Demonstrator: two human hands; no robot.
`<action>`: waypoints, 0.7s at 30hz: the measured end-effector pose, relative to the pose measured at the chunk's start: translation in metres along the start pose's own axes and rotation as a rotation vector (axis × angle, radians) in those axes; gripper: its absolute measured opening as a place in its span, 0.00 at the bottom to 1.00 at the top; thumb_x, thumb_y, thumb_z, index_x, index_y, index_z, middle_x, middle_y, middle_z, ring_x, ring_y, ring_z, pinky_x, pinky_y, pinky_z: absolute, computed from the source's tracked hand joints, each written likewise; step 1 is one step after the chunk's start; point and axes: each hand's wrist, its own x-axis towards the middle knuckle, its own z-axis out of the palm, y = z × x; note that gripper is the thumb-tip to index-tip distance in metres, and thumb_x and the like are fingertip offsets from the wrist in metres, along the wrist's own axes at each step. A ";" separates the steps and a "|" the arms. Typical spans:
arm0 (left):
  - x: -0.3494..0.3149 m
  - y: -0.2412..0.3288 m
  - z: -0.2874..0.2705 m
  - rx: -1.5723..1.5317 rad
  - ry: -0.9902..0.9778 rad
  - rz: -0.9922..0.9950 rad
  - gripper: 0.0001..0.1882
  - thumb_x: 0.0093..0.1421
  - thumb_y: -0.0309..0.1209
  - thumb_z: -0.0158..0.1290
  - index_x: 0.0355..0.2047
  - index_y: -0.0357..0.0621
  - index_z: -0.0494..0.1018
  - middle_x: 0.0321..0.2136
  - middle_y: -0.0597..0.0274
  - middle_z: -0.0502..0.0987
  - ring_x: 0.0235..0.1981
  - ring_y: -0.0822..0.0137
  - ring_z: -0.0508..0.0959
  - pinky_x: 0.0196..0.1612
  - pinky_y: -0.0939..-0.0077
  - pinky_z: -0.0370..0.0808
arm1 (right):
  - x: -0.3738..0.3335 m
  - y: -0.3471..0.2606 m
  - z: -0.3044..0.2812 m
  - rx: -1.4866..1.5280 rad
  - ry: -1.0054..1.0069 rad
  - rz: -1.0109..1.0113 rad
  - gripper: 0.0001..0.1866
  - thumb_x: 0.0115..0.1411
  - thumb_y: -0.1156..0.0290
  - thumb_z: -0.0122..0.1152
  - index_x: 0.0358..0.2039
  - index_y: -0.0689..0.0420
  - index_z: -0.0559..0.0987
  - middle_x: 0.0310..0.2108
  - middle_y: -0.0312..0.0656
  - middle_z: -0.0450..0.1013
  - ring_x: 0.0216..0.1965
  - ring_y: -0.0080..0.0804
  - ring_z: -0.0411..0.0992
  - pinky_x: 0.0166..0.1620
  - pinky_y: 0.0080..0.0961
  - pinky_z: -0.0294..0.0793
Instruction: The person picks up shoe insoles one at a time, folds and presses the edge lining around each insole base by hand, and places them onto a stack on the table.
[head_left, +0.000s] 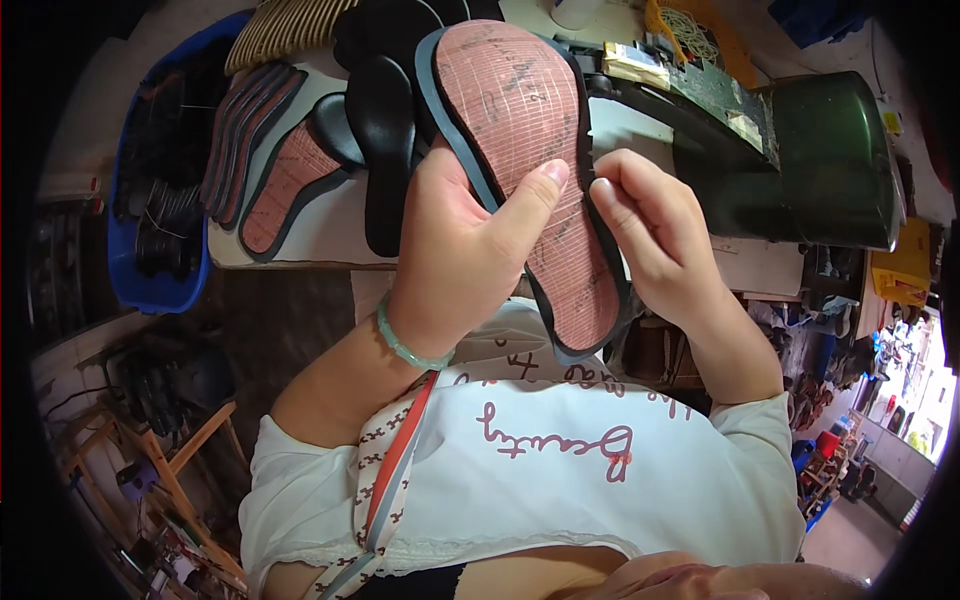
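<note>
An insole with a lined pinkish-red face, handwritten marks and a black edge is held up in front of me, wide end away and narrow end near. Around its left side wraps my left hand, thumb pressed on the red face, the other fingers hidden underneath. On the right side my right hand is closed, thumb and forefinger pinched at the insole's black edge near its middle. A grey layer shows along the left rim.
Left on the worktable lie a black insole, another red-faced insole and a fanned stack of insoles. Beside it is a blue bin of dark pieces. At right stands a dark green cylindrical machine part.
</note>
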 end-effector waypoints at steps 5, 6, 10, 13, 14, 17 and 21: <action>-0.008 0.003 -0.003 0.009 -0.042 -0.036 0.09 0.58 0.28 0.58 0.31 0.32 0.75 0.27 0.63 0.79 0.28 0.77 0.75 0.31 0.80 0.73 | 0.005 0.000 -0.004 -0.106 -0.085 -0.158 0.12 0.57 0.68 0.63 0.29 0.62 0.71 0.19 0.46 0.65 0.18 0.42 0.61 0.23 0.29 0.62; -0.010 0.001 -0.003 -0.005 -0.049 -0.050 0.09 0.58 0.28 0.58 0.31 0.31 0.75 0.27 0.62 0.79 0.27 0.77 0.75 0.31 0.80 0.73 | 0.005 0.008 -0.002 -0.067 -0.059 -0.147 0.12 0.57 0.70 0.63 0.26 0.62 0.69 0.16 0.46 0.62 0.17 0.43 0.58 0.21 0.31 0.60; -0.014 -0.008 0.000 0.115 -0.014 0.132 0.09 0.57 0.28 0.58 0.29 0.31 0.73 0.21 0.57 0.78 0.23 0.74 0.75 0.26 0.76 0.71 | 0.004 0.010 -0.006 -0.090 -0.108 -0.196 0.13 0.55 0.75 0.60 0.19 0.61 0.66 0.12 0.44 0.57 0.14 0.43 0.56 0.19 0.33 0.56; -0.012 -0.006 -0.002 0.318 -0.027 0.226 0.10 0.56 0.28 0.58 0.28 0.32 0.72 0.17 0.52 0.75 0.18 0.68 0.74 0.23 0.73 0.69 | 0.002 0.005 0.000 -0.277 0.015 -0.406 0.12 0.55 0.74 0.59 0.18 0.59 0.66 0.12 0.43 0.58 0.14 0.42 0.59 0.19 0.34 0.57; -0.010 -0.006 -0.003 0.385 -0.028 0.259 0.10 0.56 0.28 0.58 0.27 0.32 0.71 0.16 0.51 0.74 0.16 0.66 0.73 0.21 0.71 0.69 | 0.002 0.000 0.000 -0.389 0.000 -0.412 0.12 0.55 0.74 0.58 0.19 0.58 0.66 0.13 0.42 0.61 0.15 0.42 0.64 0.19 0.35 0.60; -0.004 -0.007 -0.006 0.450 0.003 0.438 0.10 0.54 0.27 0.58 0.26 0.32 0.70 0.13 0.49 0.71 0.12 0.57 0.70 0.18 0.68 0.66 | 0.006 -0.008 0.004 -0.481 -0.034 -0.388 0.11 0.55 0.74 0.58 0.20 0.58 0.65 0.15 0.42 0.64 0.18 0.42 0.66 0.21 0.35 0.63; 0.005 -0.007 -0.014 0.192 -0.075 0.166 0.11 0.57 0.27 0.57 0.37 0.29 0.73 0.27 0.53 0.79 0.28 0.68 0.79 0.32 0.75 0.74 | 0.011 -0.001 0.004 -0.399 -0.105 -0.349 0.13 0.56 0.69 0.59 0.21 0.60 0.66 0.17 0.44 0.65 0.21 0.46 0.68 0.24 0.33 0.66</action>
